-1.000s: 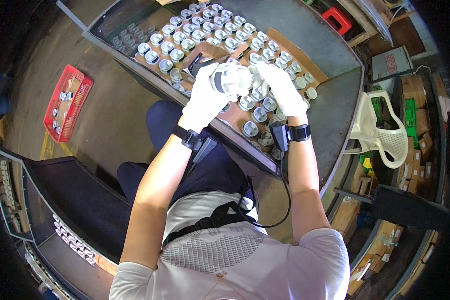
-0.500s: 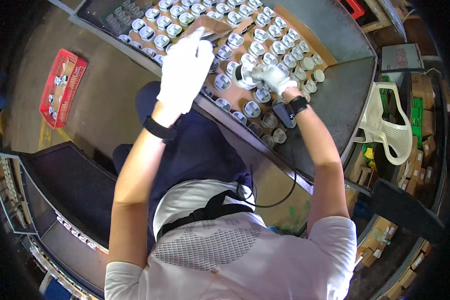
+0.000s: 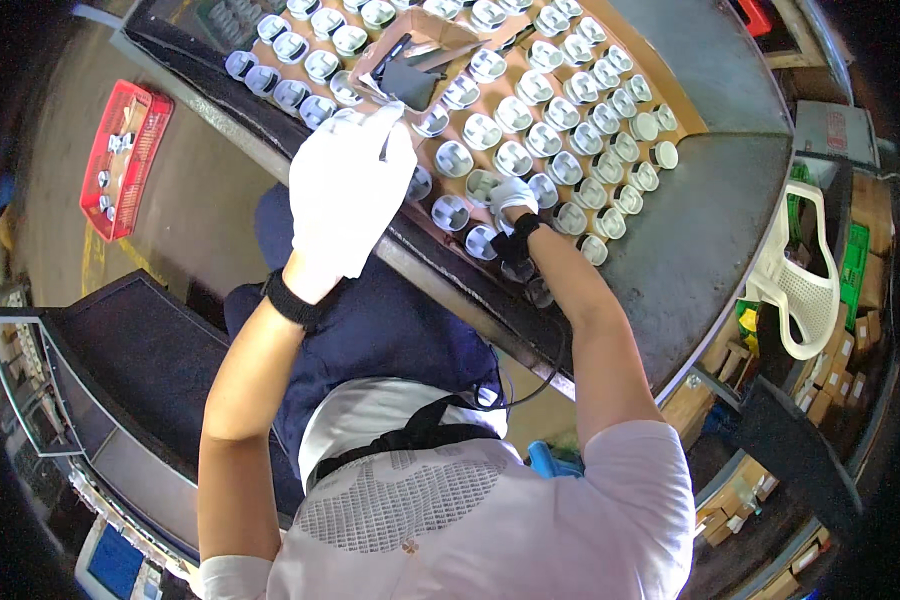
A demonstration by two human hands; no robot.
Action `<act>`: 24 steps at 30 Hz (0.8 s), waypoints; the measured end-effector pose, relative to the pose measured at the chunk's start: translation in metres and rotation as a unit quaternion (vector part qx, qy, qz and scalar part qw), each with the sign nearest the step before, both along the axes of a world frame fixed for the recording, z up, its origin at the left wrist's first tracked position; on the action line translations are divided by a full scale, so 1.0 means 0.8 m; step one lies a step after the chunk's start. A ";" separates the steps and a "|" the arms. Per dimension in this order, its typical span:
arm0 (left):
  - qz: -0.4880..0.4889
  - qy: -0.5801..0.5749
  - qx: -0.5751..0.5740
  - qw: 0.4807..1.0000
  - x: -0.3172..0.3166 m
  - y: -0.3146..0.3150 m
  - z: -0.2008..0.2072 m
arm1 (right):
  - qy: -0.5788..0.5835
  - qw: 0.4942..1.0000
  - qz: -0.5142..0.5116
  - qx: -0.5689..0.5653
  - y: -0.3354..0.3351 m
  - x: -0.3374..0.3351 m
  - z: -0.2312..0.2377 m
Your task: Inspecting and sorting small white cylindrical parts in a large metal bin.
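Note:
My right hand (image 3: pixel 513 197), in a white glove, has its fingers closed on the edge of a metal piston (image 3: pixel 482 187) standing among rows of similar pistons (image 3: pixel 513 158) on brown cardboard. My left hand (image 3: pixel 350 195), also gloved in white, hovers over the near edge of the bench, its fingertips close to a small cardboard box (image 3: pixel 448 38). Its index finger and thumb lie close together, the other fingers curl under, and glare hides what they may hold. Inside the box lie a dark cloth-like piece (image 3: pixel 407 83) and some thin tools.
The bench has a raised metal edge (image 3: pixel 440 270) in front of me. On the floor at left stands a red plastic crate (image 3: pixel 130 165) with a few pistons in it. A cream plastic chair (image 3: pixel 800 285) and cardboard boxes (image 3: pixel 840 365) are at right. A dark table (image 3: pixel 140 340) is at lower left.
My right hand has lowered the piston it held up onto the cardboard, moving left and toward me. My left hand has drawn back from the small box, uncovering its contents. The view has shifted slightly.

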State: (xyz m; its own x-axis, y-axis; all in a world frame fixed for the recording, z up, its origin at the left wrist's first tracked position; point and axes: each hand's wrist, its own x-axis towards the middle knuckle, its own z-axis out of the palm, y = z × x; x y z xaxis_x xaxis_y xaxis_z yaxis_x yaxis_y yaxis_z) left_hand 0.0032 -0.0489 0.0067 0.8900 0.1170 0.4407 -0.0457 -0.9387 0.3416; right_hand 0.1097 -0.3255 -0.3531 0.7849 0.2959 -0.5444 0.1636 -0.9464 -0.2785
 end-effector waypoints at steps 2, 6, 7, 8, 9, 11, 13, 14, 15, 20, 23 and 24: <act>0.020 0.007 0.012 1.000 -0.007 -0.001 -0.001 | 0.025 0.998 -0.064 -0.007 0.027 -0.010 0.047; 0.012 0.007 0.013 1.000 -0.002 -0.003 0.000 | 0.011 0.999 -0.044 -0.014 0.014 -0.004 0.050; 0.021 0.016 0.019 0.999 -0.004 -0.003 0.003 | 0.006 1.000 0.002 -0.028 0.019 0.005 0.075; 0.025 0.025 0.022 0.999 -0.004 -0.003 0.004 | 0.001 0.998 0.044 -0.045 0.021 0.011 0.100; 0.022 0.009 0.022 0.999 -0.004 -0.002 0.001 | -0.035 0.998 0.011 -0.053 0.021 0.015 0.115; 0.015 -0.023 0.022 0.999 -0.003 0.000 -0.007 | -0.108 0.990 0.046 -0.079 0.022 0.025 0.130; 0.029 0.045 0.000 0.999 -0.003 -0.005 0.006 | -0.163 0.977 0.092 -0.104 0.020 0.036 0.120; 0.037 0.079 -0.011 0.996 -0.005 -0.007 0.012 | -0.157 0.976 0.094 -0.115 0.022 0.035 0.114; 0.036 0.080 -0.006 0.996 -0.005 -0.008 0.013 | -0.153 0.975 0.097 -0.126 0.028 0.035 0.105; 0.022 0.032 0.027 0.999 -0.001 -0.004 0.003 | -0.144 0.985 0.033 -0.087 0.036 0.035 0.078; 0.027 0.022 0.024 0.999 -0.007 -0.002 -0.002 | -0.099 0.990 0.039 -0.095 0.042 0.043 0.106; 0.023 0.013 0.019 0.999 -0.008 -0.001 -0.003 | -0.101 0.991 0.066 -0.062 0.039 0.045 0.123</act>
State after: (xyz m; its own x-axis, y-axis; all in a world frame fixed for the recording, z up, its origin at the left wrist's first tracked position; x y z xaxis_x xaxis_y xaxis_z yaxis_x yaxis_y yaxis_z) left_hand -0.0032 -0.0498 0.0043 0.8954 0.1423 0.4219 0.0067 -0.9518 0.3066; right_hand 0.1455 -0.2943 -0.2546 0.8408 0.3442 -0.4179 0.3288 -0.9379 -0.1110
